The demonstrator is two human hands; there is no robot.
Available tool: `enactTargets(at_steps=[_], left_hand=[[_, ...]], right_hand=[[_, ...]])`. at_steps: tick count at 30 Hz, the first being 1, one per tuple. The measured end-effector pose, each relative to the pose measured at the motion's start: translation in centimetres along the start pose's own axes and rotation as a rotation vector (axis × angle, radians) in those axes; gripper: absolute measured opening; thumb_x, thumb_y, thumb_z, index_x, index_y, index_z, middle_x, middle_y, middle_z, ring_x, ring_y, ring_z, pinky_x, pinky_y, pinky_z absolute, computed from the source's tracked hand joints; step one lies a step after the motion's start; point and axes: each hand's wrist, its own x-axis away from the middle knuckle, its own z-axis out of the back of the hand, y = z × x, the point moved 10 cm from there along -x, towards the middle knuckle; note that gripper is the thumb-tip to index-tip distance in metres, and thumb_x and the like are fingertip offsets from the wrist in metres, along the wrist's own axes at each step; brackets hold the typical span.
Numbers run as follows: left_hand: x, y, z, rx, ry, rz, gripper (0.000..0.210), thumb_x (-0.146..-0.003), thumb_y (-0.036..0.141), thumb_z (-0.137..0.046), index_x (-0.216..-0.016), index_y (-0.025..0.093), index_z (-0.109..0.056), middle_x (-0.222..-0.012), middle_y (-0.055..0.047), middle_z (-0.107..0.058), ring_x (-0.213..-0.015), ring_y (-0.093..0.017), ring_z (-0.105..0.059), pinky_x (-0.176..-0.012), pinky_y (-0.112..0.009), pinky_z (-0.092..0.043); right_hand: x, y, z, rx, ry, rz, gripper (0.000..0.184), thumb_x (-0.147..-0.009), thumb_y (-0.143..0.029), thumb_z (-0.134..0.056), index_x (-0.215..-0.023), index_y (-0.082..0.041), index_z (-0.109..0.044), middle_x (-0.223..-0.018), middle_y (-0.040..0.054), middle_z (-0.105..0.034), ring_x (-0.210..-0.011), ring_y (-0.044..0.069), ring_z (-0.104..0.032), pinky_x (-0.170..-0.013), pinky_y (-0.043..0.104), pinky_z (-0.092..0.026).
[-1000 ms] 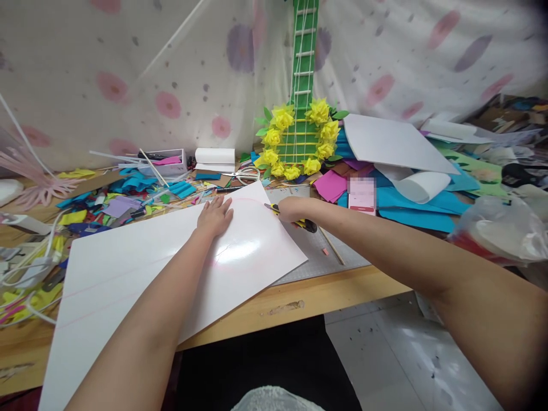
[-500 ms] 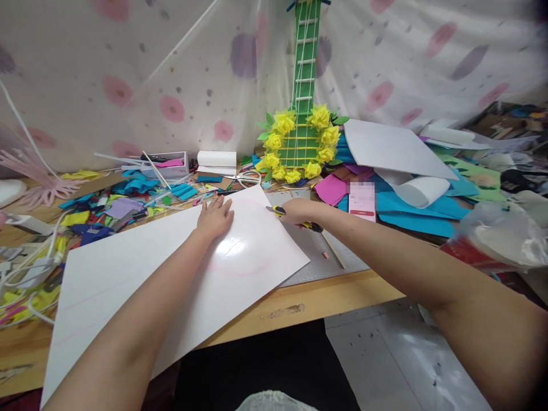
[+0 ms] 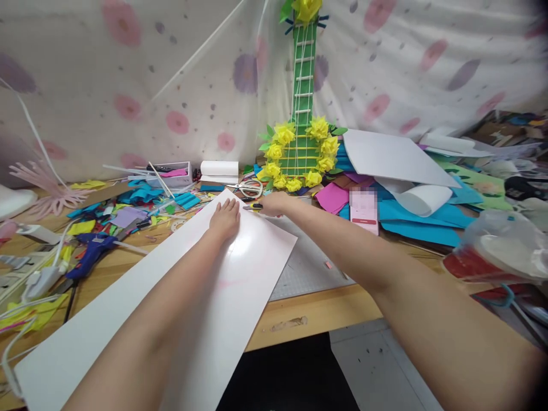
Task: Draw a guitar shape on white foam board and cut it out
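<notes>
A large white board [image 3: 257,268] lies slanted over the table, its far corner on a grey cutting mat [image 3: 306,262]. Faint pink lines show on its glossy face. My left hand [image 3: 225,219] lies flat on the board near that corner, fingers stretched out. Closed round a yellow and black utility knife [image 3: 253,206], my right hand [image 3: 275,204] is just to the right, with the knife's tip at the board's far part. Whether the blade touches the board I cannot tell. Most of the knife's handle is hidden in the hand.
Behind stands a green paper guitar [image 3: 303,114] with yellow flowers. Scissors [image 3: 248,189] lie beyond the board. Paper scraps and a blue glue gun [image 3: 92,251] are at left. A phone [image 3: 363,211], blue sheets [image 3: 422,220] and a plastic cup [image 3: 492,245] are at right.
The board has turned, its far corner shifting left and its near left end swinging toward me, uncovering the glue gun. My right hand with the knife has moved left, closer to my left hand.
</notes>
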Motion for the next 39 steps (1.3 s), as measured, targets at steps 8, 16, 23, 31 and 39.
enactTargets(at_steps=[8,16,23,31,39], left_hand=[[0.3,-1.1,-2.2,0.068,-0.016,0.06,0.056,-0.093,0.031,-0.017,-0.146,0.013,-0.023,-0.153,-0.004,-0.018,-0.141,-0.02,-0.012,-0.115,-0.041,-0.01],[0.1,-1.0,-2.2,0.076,-0.034,0.073,0.056,-0.093,0.029,-0.017,-0.146,0.013,-0.024,-0.153,-0.004,-0.017,-0.141,-0.019,-0.011,-0.115,-0.041,-0.01],[0.1,-0.9,-2.1,0.067,-0.017,0.065,0.055,-0.093,0.029,-0.018,-0.145,0.014,-0.025,-0.153,-0.004,-0.019,-0.141,-0.019,-0.012,-0.115,-0.041,-0.011],[0.1,-1.0,-2.2,0.081,-0.003,0.063,0.055,-0.093,0.028,-0.019,-0.145,0.013,-0.025,-0.153,-0.005,-0.019,-0.141,-0.02,-0.013,-0.115,-0.042,-0.011],[0.2,-1.1,-2.1,0.09,0.039,0.054,0.057,-0.091,0.029,-0.021,-0.145,0.01,-0.024,-0.153,-0.008,-0.019,-0.141,-0.022,-0.012,-0.115,-0.044,-0.01]], right_hand=[[-0.3,-1.2,-1.0,0.035,0.094,0.046,0.044,-0.088,-0.041,-0.042,-0.111,-0.011,-0.063,-0.116,0.0197,-0.063,-0.105,0.027,-0.06,-0.082,0.033,-0.046],[0.3,-0.2,-1.7,0.038,0.042,0.056,0.042,-0.087,-0.039,-0.04,-0.105,-0.011,-0.065,-0.102,0.017,-0.068,-0.096,0.029,-0.063,-0.075,0.034,-0.046],[1.1,0.6,-2.4,0.057,0.04,0.056,0.043,-0.088,-0.04,-0.039,-0.106,-0.011,-0.065,-0.105,0.0184,-0.067,-0.097,0.029,-0.062,-0.073,0.033,-0.046],[2.6,2.3,-3.8,0.062,-0.013,0.037,0.043,-0.089,-0.042,-0.037,-0.102,-0.012,-0.064,-0.084,0.0161,-0.069,-0.088,0.028,-0.064,-0.071,0.034,-0.045],[5.0,6.0,-6.3,0.039,0.001,0.012,0.044,-0.089,-0.046,-0.035,-0.111,-0.016,-0.058,-0.103,0.0171,-0.066,-0.095,0.029,-0.063,-0.07,0.033,-0.044]])
